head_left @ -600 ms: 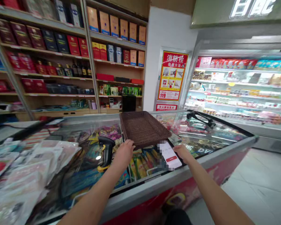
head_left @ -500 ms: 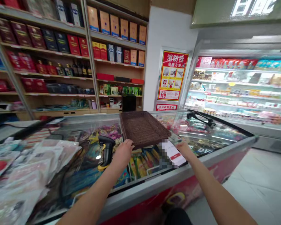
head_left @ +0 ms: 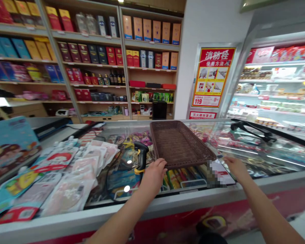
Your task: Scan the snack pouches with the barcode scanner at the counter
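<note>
A brown woven basket rests, tilted in view, on the glass lid of a chest freezer. My left hand is closed at its near left corner, fingers over the rim. A smartphone with a white screen, partly pixelated, lies by the basket's near right corner. My right hand is just right of the phone, its fingers reaching toward the upper edge; contact is unclear. A black and yellow barcode scanner stands on the glass left of the basket.
Flat packs and spouted pouches cover the freezer's left part. A black handle-like fixture sits on the right lid. Behind are shelves of boxed goods, a red fire-hydrant notice and a lit cooler.
The view has swung left, so the basket, phone and hands appear farther right. My left hand keeps its place on the basket; my right hand sits slightly farther from the phone.
</note>
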Motion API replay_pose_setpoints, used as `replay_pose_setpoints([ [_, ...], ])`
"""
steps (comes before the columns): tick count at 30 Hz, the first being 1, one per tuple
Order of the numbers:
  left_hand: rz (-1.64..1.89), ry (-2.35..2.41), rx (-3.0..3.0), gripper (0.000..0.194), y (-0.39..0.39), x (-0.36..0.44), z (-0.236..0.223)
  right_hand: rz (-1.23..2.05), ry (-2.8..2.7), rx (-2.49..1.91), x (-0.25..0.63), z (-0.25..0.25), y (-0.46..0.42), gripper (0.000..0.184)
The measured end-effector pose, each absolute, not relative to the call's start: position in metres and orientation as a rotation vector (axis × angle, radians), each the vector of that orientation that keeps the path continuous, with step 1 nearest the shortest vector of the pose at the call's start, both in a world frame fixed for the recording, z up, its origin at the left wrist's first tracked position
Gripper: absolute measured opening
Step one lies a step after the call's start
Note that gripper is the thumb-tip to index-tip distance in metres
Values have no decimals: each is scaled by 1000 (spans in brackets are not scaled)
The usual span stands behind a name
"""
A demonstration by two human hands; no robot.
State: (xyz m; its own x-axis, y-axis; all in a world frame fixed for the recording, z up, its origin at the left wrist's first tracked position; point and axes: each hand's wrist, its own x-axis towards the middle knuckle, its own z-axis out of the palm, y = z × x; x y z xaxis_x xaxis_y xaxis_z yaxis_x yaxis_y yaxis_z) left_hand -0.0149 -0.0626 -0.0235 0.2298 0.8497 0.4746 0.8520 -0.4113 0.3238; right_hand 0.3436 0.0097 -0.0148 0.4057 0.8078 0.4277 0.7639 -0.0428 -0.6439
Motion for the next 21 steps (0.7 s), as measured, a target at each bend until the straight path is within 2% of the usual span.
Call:
replay_pose_setpoints([
  [1, -982, -1689, -2449, 33, -69, -17, -26, 57, -1338, -1783, 336, -5, 2, 17],
  [4, -1107, -1662, -2376, 39, -94, -36, -30, 112, -1389, -1470, 284, 21, -36, 39],
  [9, -1217, -1760, -2040, 26, -138, -118, -23, 473, -2104, -952, 124, 24, -96, 40],
  [12, -1067, -1975, -1816, 29, -157, -185, -12, 339, -2328, -1166, 45, 6, -88, 51],
  [16, -663, -2391, -1520, 37, -178, -250, -9, 98, -2245, -1606, 0, -17, -45, 64],
  [18, -474, -2511, -1477, 42, -186, -263, -13, 167, -2186, -1736, -3, -23, -26, 67],
  [21, -344, -2565, -1486, 46, -189, -264, -20, 440, -2122, -1807, 0, -27, -5, 51],
])
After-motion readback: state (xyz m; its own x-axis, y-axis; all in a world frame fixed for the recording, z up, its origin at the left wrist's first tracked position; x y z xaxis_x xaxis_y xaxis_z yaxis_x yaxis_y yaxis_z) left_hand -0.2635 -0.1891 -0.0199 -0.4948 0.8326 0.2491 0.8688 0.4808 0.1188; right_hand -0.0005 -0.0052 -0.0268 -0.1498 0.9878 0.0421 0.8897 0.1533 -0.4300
